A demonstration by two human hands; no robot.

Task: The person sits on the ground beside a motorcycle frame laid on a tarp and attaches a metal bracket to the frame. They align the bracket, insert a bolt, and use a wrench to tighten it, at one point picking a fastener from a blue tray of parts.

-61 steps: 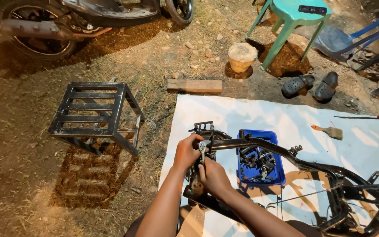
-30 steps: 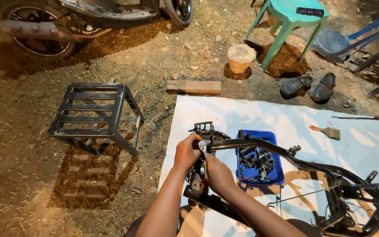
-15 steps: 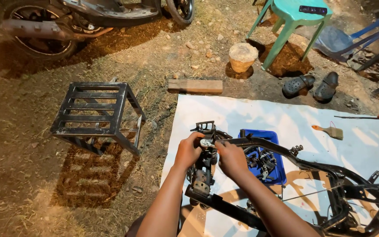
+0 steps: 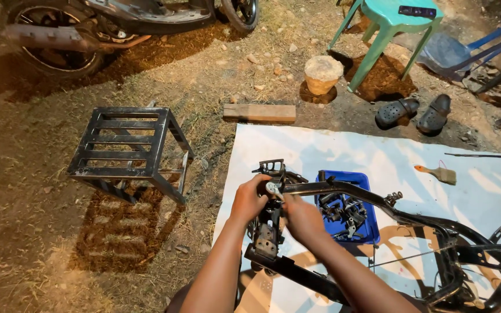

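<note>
A black motorcycle frame (image 4: pixel 413 223) lies on a white sheet (image 4: pixel 331 150). My left hand (image 4: pixel 249 199) grips the frame's front end near the steering head. A small silvery part (image 4: pixel 273 189) sits at the top of that head, between both hands. My right hand (image 4: pixel 300 217) is closed around the frame tube just right of it. Whether the fingers also hold a tool is hidden. A blue tray (image 4: pixel 356 179) with several dark metal parts sits under the frame tube, just beyond my right hand.
A black metal rack stand (image 4: pixel 129 150) sits on the dirt to the left. Further off are a wooden block (image 4: pixel 259 112), a clay pot (image 4: pixel 322 74), a green plastic stool (image 4: pixel 389 29), two dark clogs (image 4: pixel 416 113), a paintbrush (image 4: pixel 436 173) and a motorcycle (image 4: pixel 88 29).
My right hand moved from low on the steering head up and right to the frame tube, then settled back slightly. The left hand kept its grip on the front end.
</note>
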